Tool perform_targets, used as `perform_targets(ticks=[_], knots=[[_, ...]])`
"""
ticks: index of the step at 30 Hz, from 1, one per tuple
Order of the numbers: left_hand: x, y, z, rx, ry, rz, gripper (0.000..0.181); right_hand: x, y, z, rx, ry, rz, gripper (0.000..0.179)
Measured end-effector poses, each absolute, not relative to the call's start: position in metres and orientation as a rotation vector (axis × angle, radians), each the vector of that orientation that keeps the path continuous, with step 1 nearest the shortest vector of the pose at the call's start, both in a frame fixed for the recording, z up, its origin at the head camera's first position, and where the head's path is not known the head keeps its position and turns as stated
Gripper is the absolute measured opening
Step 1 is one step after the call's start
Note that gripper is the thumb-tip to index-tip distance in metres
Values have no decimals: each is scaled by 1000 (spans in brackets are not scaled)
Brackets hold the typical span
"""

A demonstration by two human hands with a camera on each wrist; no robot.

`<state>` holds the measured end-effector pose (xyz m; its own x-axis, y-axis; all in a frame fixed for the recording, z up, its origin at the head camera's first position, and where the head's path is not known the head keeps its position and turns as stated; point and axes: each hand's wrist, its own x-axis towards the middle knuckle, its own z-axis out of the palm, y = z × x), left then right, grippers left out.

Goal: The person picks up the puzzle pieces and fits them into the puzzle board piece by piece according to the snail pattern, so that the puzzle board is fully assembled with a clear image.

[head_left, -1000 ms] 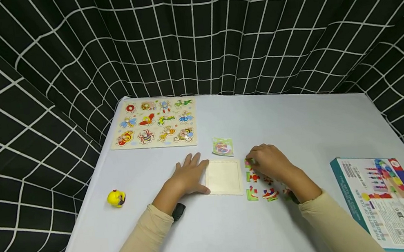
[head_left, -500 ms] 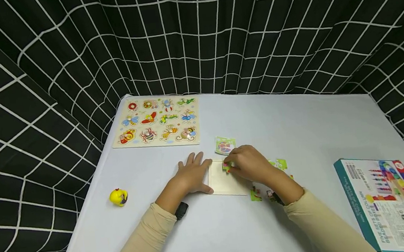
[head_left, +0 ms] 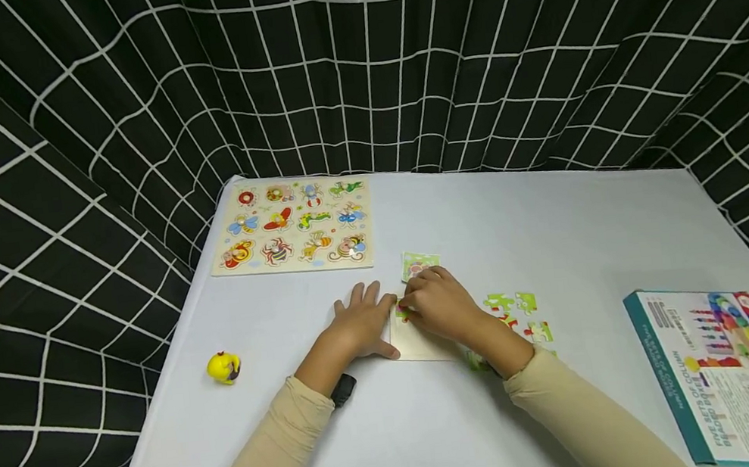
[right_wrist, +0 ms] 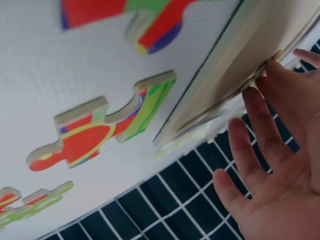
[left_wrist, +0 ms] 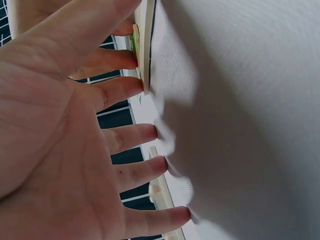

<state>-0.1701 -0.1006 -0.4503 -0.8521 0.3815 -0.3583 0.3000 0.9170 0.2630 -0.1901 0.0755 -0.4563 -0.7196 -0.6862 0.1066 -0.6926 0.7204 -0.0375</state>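
Observation:
A shallow wooden puzzle tray (head_left: 420, 344) lies on the white table between the hands. My left hand (head_left: 353, 331) spreads its straight fingers on the cloth, with the index fingertip and thumb against the tray's left edge. At the tray's upper left corner, my right hand (head_left: 443, 304) pinches a green and red jigsaw piece (head_left: 402, 310) between thumb and fingertips, low over the tray floor. The right hand partly covers that piece. Just beyond the tray is a small picture card (head_left: 418, 261), overlapped by the right hand. Loose jigsaw pieces (right_wrist: 90, 137) lie right of the tray.
A wooden peg board with insect pictures (head_left: 291, 227) lies at the back left. A yellow toy (head_left: 224, 367) sits on the left, and a large flat box (head_left: 732, 371) at the right. Black gridded cloth (head_left: 357, 68) hangs behind the table.
From the loose pieces, my right hand has moved left with a jigsaw piece to the tray's upper left corner. My left hand stays at the tray's edge.

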Motion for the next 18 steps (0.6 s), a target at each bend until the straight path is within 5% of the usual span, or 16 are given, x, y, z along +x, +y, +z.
perform_targets(ticks=[10,18], knots=[[-167,-104,-438,514,2679,319,97,-186,71,-434,1128,-2920,90,19],[-163,-101,-436,542,2631,394,96,-182,101,-418,1128,-3096,529,23]])
